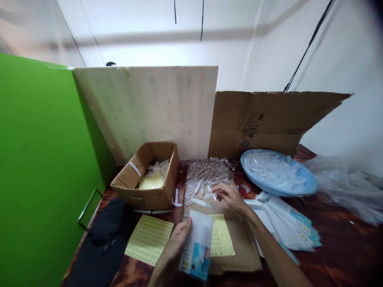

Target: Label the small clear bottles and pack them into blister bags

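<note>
My left hand [180,235] is closed around the edge of a clear plastic packet [201,223] with a blue and white printed lower part. Over the cardboard sheet, my right hand [229,198] has its fingertips drawn together at the near edge of a heap of small pale strip-like pieces [209,171]. Whitish slivers lie by those fingertips, and I cannot make out which of them, if any, is pinched. A yellow label sheet [222,239] lies partly behind the packet. To the left is another yellow label sheet [149,238] with rows of small marks.
An open cardboard box [172,179] holds strips and yellow paper. At right, a blue basin [311,183] is heaped with clear plastic pieces, with fanned printed packets [290,225] before it. Black cloth [101,247] lies left. Green, white and cardboard panels [263,123] enclose the table.
</note>
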Tool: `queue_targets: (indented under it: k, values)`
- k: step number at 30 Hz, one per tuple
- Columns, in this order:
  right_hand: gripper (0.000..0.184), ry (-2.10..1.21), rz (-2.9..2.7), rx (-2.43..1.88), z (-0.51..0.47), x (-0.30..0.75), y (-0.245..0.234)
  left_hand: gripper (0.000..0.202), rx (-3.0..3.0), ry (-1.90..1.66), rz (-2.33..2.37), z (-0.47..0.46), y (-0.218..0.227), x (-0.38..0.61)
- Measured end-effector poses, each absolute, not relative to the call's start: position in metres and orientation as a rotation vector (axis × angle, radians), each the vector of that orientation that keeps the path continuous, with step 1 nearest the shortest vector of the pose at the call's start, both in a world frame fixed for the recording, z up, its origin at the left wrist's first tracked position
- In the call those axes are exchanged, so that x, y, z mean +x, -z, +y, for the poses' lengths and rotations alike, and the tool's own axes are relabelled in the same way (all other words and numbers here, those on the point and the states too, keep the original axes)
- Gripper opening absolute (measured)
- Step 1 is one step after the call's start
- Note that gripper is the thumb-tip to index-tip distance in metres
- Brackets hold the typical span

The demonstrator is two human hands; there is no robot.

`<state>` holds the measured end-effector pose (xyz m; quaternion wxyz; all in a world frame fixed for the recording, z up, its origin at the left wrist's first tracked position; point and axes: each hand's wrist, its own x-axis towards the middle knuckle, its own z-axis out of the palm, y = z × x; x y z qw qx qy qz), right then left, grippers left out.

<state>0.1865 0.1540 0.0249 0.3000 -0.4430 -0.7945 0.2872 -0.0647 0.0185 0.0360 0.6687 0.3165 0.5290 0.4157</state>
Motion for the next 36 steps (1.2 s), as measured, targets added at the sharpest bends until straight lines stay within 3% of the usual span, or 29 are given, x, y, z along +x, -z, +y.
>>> queue_targets:
  k: [5, 7, 9, 13, 15, 18, 21, 27, 32, 36]
  values:
    - [0.023, -1.293, -1.500, -0.759, 0.107, 0.173, -0.035, 0.064, 0.818, -0.834, 1.312, 0.019, -0.052, -0.061]
    - [0.033, -1.381, -1.305, -0.732, 0.096, 0.168, -0.034, 0.064, 0.853, -0.821, 1.320, 0.021, -0.055, -0.057]
    - [0.036, -1.392, -1.194, -0.747, 0.090, 0.164, -0.033, 0.064, 0.877, -0.814, 1.299, 0.022, -0.055, -0.054]
    - [0.014, -1.363, -1.253, -0.815, 0.078, 0.160, -0.037, 0.062, 0.904, -0.816, 1.259, 0.026, -0.050, -0.047]
    - [0.011, -1.444, -1.397, -0.803, 0.073, 0.159, -0.039, 0.063, 0.925, -0.822, 1.248, 0.027, -0.048, -0.045]
    - [0.017, -1.523, -1.498, -0.798, 0.071, 0.158, -0.033, 0.065, 1.011, -0.826, 1.265, 0.030, -0.046, -0.044]
    - [0.019, -1.364, -1.211, -0.931, 0.071, 0.154, -0.023, 0.063, 1.203, -0.851, 1.313, 0.033, -0.048, -0.044]
    - [0.042, -1.323, -1.149, -0.919, 0.050, 0.135, -0.039, 0.040, 1.892, -1.120, 1.417, 0.032, -0.059, -0.034]
    - [0.043, -1.365, -1.152, -0.872, 0.040, 0.124, -0.046, 0.050, 2.359, -1.037, 1.397, 0.026, -0.063, -0.021]
    - [0.044, -1.483, -0.944, -0.873, 0.041, 0.122, -0.027, 0.041, 2.470, -1.080, 1.467, 0.027, -0.061, -0.022]
